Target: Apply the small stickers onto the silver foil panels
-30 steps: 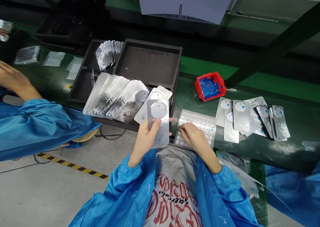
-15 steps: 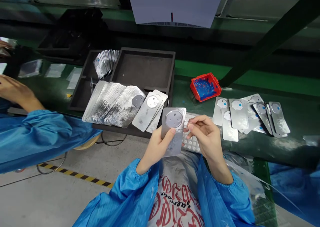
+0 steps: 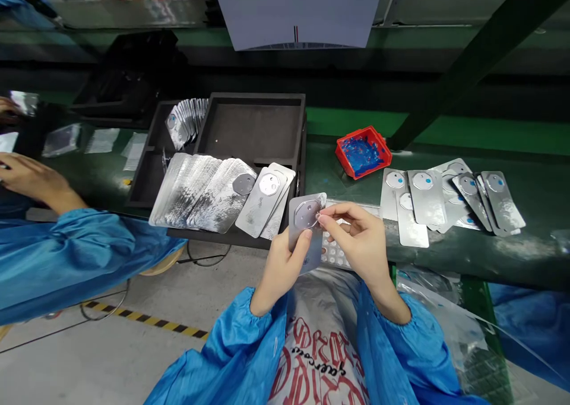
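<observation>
At green bench [image 3: 321, 170], mid-frame, holds plate [image 3: 313, 254] in left hand [image 3: 281, 268], seemingly fitting small piece [image 3: 318, 216] pinched in right hand [image 3: 364, 239], probably needing alignment next.

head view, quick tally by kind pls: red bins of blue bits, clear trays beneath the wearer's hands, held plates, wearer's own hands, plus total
Red bin: 1
Clear tray: 1
Held plate: 1
Left hand and right hand: 2
Total: 5

From the head now, the glossy dark-green workbench [image 3: 467, 262] is viewed forward and steeply down. Bare left hand [image 3: 282, 269], bare right hand [image 3: 365, 244] are framed close.
</observation>
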Tool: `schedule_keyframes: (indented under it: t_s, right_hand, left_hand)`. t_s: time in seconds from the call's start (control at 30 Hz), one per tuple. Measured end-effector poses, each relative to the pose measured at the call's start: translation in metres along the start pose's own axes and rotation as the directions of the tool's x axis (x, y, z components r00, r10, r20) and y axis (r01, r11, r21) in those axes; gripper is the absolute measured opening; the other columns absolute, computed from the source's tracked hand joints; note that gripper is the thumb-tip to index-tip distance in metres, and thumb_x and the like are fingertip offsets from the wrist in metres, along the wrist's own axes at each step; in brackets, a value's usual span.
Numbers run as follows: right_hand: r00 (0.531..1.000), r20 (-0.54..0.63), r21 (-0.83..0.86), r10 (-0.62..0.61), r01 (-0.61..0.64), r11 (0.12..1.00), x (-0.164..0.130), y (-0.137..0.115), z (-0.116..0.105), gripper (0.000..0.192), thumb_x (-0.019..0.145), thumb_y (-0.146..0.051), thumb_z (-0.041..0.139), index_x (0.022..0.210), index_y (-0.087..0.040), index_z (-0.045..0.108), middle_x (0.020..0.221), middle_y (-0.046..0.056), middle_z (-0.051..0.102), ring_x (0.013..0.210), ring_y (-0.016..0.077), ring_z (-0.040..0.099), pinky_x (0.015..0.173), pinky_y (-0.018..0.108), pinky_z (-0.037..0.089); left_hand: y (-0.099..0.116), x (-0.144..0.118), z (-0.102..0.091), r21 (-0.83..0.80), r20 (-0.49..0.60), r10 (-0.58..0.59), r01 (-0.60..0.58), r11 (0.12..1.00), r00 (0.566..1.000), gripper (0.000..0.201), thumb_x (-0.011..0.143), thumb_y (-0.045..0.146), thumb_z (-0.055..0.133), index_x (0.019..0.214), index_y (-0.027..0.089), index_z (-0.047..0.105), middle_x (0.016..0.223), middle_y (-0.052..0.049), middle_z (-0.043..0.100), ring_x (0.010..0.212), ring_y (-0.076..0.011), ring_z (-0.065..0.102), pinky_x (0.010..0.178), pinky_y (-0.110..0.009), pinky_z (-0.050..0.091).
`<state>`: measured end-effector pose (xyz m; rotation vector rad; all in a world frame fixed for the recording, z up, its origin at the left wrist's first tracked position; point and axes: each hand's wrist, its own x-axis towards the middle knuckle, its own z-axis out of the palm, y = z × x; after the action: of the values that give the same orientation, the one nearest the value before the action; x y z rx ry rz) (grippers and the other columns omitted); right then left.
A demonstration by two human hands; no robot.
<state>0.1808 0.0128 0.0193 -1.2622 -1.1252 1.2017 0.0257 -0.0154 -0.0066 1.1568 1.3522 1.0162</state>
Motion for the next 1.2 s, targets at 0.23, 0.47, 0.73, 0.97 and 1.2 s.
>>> schedule_keyframes:
  t_s: [0.23,0.47,0.73,0.97,1.2]
  right_hand:
    - [0.998,-0.043,-0.030,-0.036,0.035,0.999,0.000,0.001,0.005,0.015,0.087,-0.036,0.086,0.089,-0.022,0.082,0.090,0.003,0.082,0.063,0.0145,0.069,0.047,0.024,0.058]
    - [1.000,0.008,-0.068,-0.019,0.019,0.997,0.003,0.004,0.001,0.019,0.089,-0.041,0.086,0.090,-0.022,0.082,0.092,0.004,0.081,0.070,0.0160,0.070,0.053,0.025,0.059]
    - [0.996,0.076,-0.012,0.048,-0.048,0.999,0.015,0.005,-0.004,0.038,0.079,-0.047,0.093,0.089,-0.023,0.066,0.076,-0.002,0.067,0.067,0.0141,0.062,0.051,0.023,0.049]
    - [0.970,0.244,-0.019,0.010,-0.006,1.000,0.018,0.010,0.001,0.037,0.089,-0.054,0.083,0.083,-0.023,0.063,0.082,-0.002,0.063,0.067,0.0129,0.057,0.058,0.026,0.051]
    - [0.939,0.120,-0.477,-0.323,0.340,0.810,0.022,0.038,-0.034,0.027,0.107,-0.048,0.061,0.115,-0.024,0.071,0.116,0.010,0.075,0.108,0.0252,0.071,0.093,0.038,0.060]
  left_hand:
    - [-0.002,0.001,-0.003,0.147,-0.025,0.085,-0.081,0.986,0.996,0.030,0.101,0.043,0.061,0.086,0.020,0.074,0.067,-0.001,0.067,0.069,-0.0224,0.069,0.066,-0.030,0.058]
    - [-0.002,0.002,-0.003,0.138,-0.022,0.067,-0.063,0.988,0.998,0.034,0.100,0.045,0.062,0.074,0.024,0.063,0.061,-0.001,0.060,0.077,-0.0256,0.071,0.073,-0.032,0.060]
    - [0.004,0.000,-0.007,0.183,0.009,0.176,-0.175,0.967,0.984,0.028,0.102,0.040,0.060,0.084,0.022,0.072,0.074,-0.005,0.075,0.080,-0.0260,0.077,0.069,-0.030,0.061]
    - [0.009,0.002,-0.013,0.086,0.032,0.066,-0.069,0.994,0.997,0.037,0.096,0.052,0.067,0.078,0.021,0.071,0.065,-0.004,0.073,0.061,-0.0230,0.072,0.058,-0.030,0.059]
    - [0.016,0.020,-0.042,0.330,-0.230,0.257,-0.173,0.928,0.939,0.025,0.088,0.043,0.077,0.099,0.021,0.076,0.079,0.001,0.075,0.068,-0.0173,0.066,0.062,-0.024,0.054]
